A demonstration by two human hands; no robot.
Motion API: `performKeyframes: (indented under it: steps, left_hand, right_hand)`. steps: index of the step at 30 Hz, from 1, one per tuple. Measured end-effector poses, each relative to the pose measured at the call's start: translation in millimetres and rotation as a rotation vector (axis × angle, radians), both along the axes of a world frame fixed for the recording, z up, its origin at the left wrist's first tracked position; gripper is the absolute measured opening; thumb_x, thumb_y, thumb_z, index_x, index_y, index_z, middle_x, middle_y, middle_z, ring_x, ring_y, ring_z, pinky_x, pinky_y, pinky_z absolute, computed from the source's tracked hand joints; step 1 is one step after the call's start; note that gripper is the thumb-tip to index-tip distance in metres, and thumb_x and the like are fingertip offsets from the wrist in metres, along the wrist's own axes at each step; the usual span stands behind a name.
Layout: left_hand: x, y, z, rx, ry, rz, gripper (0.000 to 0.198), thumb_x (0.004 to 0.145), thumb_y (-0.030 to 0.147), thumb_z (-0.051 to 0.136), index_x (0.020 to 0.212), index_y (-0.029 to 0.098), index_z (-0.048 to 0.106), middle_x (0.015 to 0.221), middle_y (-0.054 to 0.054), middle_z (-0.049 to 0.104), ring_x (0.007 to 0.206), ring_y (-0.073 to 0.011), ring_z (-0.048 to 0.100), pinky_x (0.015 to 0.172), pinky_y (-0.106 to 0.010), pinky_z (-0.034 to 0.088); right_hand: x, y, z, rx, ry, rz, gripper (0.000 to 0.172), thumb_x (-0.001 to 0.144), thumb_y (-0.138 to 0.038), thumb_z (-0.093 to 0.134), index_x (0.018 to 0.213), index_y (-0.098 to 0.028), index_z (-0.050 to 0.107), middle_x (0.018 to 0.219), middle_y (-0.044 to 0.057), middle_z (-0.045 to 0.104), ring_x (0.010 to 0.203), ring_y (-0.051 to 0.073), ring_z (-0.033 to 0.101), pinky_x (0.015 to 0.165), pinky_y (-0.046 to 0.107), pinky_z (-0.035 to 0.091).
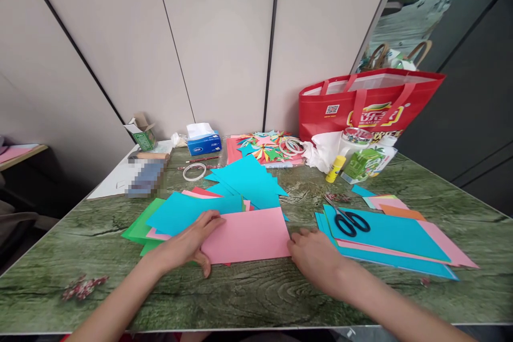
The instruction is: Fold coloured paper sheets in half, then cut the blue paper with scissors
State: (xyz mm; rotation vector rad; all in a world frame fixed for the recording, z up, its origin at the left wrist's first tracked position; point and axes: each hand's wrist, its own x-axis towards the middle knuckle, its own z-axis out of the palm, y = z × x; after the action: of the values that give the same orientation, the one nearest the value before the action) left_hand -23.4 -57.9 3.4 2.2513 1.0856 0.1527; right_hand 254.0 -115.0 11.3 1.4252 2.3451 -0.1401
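Observation:
A pink sheet of paper (250, 235) lies flat on the green wood-grain table (256, 294), right in front of me. My left hand (188, 246) rests on its left end, fingers stretched out and thumb at the near edge. My right hand (315, 259) touches its right end, with the fingers curled at the paper's edge. Under and behind the pink sheet lie blue sheets (244, 181), green ones (140, 227) and more pink.
Black-handled scissors (348, 219) lie on a stack of blue and pink paper (401, 240) at the right. Farther back are a yellow glue stick (335, 168), tape rolls (194, 171), cut paper shapes (268, 147), a tissue box (203, 141) and a red bag (364, 104).

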Motion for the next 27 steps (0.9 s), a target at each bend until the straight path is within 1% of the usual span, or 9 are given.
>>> performKeyframes:
  steps: [2, 4, 6, 8, 14, 18, 21, 24, 27]
  left_hand:
    - [0, 2, 1.1, 0.012, -0.005, -0.065, 0.072, 0.061, 0.023, 0.071, 0.123, 0.030, 0.034, 0.128, -0.007, 0.035, 0.118, -0.0251, 0.039, 0.095, -0.036, 0.036]
    - [1, 4, 1.5, 0.021, -0.007, -0.107, 0.068, 0.058, 0.025, 0.074, 0.116, 0.026, 0.038, 0.123, -0.008, 0.038, 0.115, -0.0254, 0.040, 0.095, -0.037, 0.035]
    - [1, 5, 0.5, 0.056, 0.005, -0.121, 0.064, 0.055, 0.029, 0.077, 0.107, 0.022, 0.041, 0.115, -0.008, 0.041, 0.109, -0.0252, 0.043, 0.092, -0.037, 0.037]
    - [1, 7, -1.4, 0.083, 0.021, -0.137, 0.062, 0.051, 0.035, 0.079, 0.099, 0.021, 0.043, 0.109, -0.008, 0.043, 0.103, -0.0248, 0.045, 0.088, -0.036, 0.039]
    - [3, 5, -0.8, 0.138, 0.098, -0.201, 0.079, 0.036, 0.055, 0.077, 0.100, 0.018, 0.048, 0.109, -0.010, 0.043, 0.101, -0.0280, 0.043, 0.086, -0.038, 0.039]
    - [5, -4, 5.5, 0.169, 0.195, -0.214, 0.082, 0.051, 0.057, 0.072, 0.119, 0.021, 0.044, 0.119, -0.012, 0.040, 0.112, -0.0304, 0.039, 0.092, -0.041, 0.036]
    - [5, -10, 6.5, 0.226, 0.266, -0.227, 0.073, 0.067, 0.053, 0.063, 0.129, 0.023, 0.038, 0.124, -0.014, 0.038, 0.118, -0.0334, 0.035, 0.094, -0.045, 0.034]
    - [5, -11, 4.2, 0.268, 0.262, -0.232, 0.046, 0.087, 0.038, 0.042, 0.131, 0.026, 0.038, 0.119, -0.013, 0.042, 0.115, -0.0297, 0.039, 0.092, -0.044, 0.036]
    - [3, -6, 2.3, 0.273, 0.243, -0.259, 0.042, 0.090, 0.023, 0.036, 0.131, 0.030, 0.037, 0.115, -0.011, 0.043, 0.110, -0.0245, 0.043, 0.090, -0.039, 0.039]
  right_hand:
    - [-14, -6, 2.8, 0.065, 0.028, 0.027, 0.024, 0.071, -0.007, 0.052, 0.091, -0.011, 0.064, 0.089, 0.018, 0.064, 0.088, 0.031, 0.058, 0.066, 0.037, 0.045]
    - [-27, -11, -0.5, 0.122, 0.133, 0.136, 0.027, 0.068, -0.009, 0.057, 0.094, -0.011, 0.062, 0.095, 0.018, 0.063, 0.089, 0.030, 0.057, 0.067, 0.037, 0.047]
    - [-37, -15, -10.2, 0.227, 0.224, 0.304, 0.041, 0.064, -0.015, 0.063, 0.103, -0.006, 0.058, 0.106, 0.021, 0.059, 0.094, 0.031, 0.055, 0.075, 0.040, 0.047]
    - [-43, -16, -22.9, 0.385, 0.262, 0.412, 0.050, 0.069, -0.018, 0.059, 0.115, 0.001, 0.051, 0.117, 0.025, 0.053, 0.106, 0.034, 0.050, 0.085, 0.043, 0.043]
    - [-46, -13, -43.3, 0.506, 0.227, 0.522, 0.040, 0.077, -0.012, 0.051, 0.113, 0.005, 0.052, 0.112, 0.025, 0.058, 0.101, 0.033, 0.055, 0.080, 0.039, 0.047]
    - [-45, -11, -45.0, 0.525, 0.255, 0.516, 0.035, 0.077, -0.011, 0.052, 0.109, 0.003, 0.054, 0.110, 0.025, 0.058, 0.097, 0.031, 0.056, 0.073, 0.037, 0.049]
    - [-45, -11, -45.7, 0.528, 0.294, 0.482, 0.040, 0.080, -0.016, 0.050, 0.118, -0.004, 0.048, 0.117, 0.024, 0.053, 0.099, 0.031, 0.054, 0.065, 0.036, 0.050]
    - [-50, -11, -43.6, 0.491, 0.286, 0.451, 0.049, 0.083, -0.020, 0.046, 0.131, -0.014, 0.035, 0.114, 0.022, 0.053, 0.093, 0.031, 0.055, 0.055, 0.034, 0.048]
    - [-59, -11, -41.4, 0.443, 0.218, 0.426, 0.055, 0.083, -0.022, 0.046, 0.135, -0.018, 0.029, 0.101, 0.019, 0.056, 0.084, 0.030, 0.056, 0.051, 0.034, 0.046]
